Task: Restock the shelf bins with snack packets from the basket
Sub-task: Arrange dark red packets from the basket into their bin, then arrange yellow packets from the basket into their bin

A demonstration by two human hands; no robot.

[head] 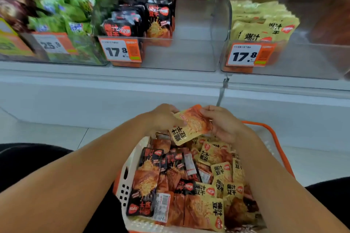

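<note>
2 hands: left hand (164, 119) and right hand (223, 123) both pinch 1 yellow packet (190, 126), fingers curled on its opposite edges.
Packet position: held in the air just above the far end of the basket (124, 185), well below the shelf bins.
Basket: full of mixed black and yellow packets lying jumbled.
Matching bin: the yellow bin (284, 58) on the right, price tag 17.8 (244, 56), holds the same yellow packs upright; it looks like the right target.
Wrong bin: the black bin (180, 55) in the middle holds black packs only.
Advice: turn the packet upright, print facing out, as the stocked ones sit.
Placement: slide it in at the front of the row, pressed against its neighbours.
Risk: a 1-handed pinch may let the slick foil slip on the lift.
</note>
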